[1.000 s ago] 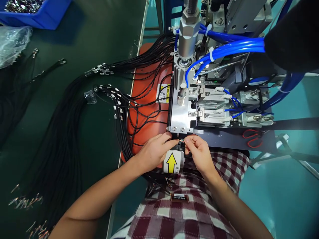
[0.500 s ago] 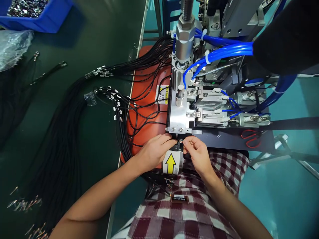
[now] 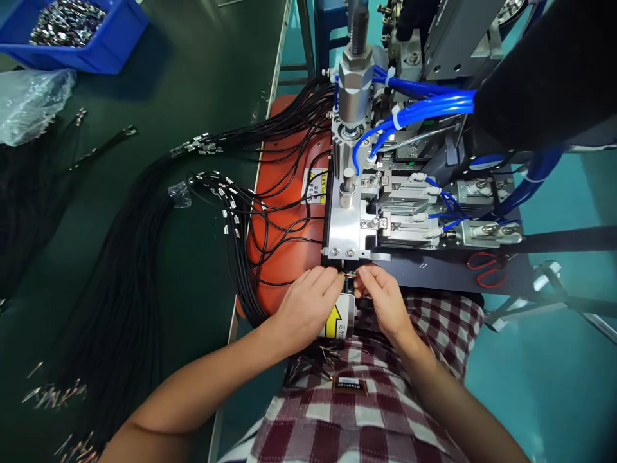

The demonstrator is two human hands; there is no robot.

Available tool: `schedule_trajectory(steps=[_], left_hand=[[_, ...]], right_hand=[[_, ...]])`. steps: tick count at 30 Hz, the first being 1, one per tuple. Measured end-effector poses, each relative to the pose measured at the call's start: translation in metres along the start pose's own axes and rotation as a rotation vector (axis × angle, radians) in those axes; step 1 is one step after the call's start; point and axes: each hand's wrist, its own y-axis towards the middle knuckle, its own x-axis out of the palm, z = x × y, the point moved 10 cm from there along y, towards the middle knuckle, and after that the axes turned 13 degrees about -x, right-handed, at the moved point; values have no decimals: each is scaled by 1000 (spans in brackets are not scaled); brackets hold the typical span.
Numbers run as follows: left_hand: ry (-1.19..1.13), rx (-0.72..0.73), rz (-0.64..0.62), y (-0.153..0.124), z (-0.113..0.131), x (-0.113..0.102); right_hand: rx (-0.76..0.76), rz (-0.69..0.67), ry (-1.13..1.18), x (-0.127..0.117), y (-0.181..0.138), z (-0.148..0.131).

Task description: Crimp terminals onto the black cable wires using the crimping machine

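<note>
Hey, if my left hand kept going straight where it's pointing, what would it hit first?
Probably your left hand would meet your right hand, just past the thin piece between them, though depth is unclear.

Checked maroon and white garment (image 3: 328,411) — dark lettered patch (image 3: 349,385) — bare forearms (image 3: 219,376) and hands (image 3: 308,302)

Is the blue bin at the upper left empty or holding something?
Holding something: a heap of small shiny metal pieces lies inside the blue bin. How full, cannot tell: the frame crops it.

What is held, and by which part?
The right hand pinches a small thin piece by its right end; the left hand is at its other end, grip unclear.
</note>
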Motion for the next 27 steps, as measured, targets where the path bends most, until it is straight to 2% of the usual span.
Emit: schedule_trajectory(steps=[6, 11, 13, 18, 24, 27], left_hand=[[-142, -9, 9, 3, -5, 1], [-143, -25, -29, 2, -5, 5], [-127, -39, -31, 1, -5, 7], [-127, -50, 7, 0, -6, 9], [-179, -68, 8, 2, -9, 9], [-163, -60, 16, 1, -8, 9]], right_hand=[[-26, 32, -2, 4, 0, -2], [-116, 100, -142, -1, -4, -8], [-101, 112, -123, -2, -4, -6], [-5, 27, 77, 6, -2, 5], [-69, 32, -25, 2, -6, -1], [-48, 14, 35, 3, -6, 4]])
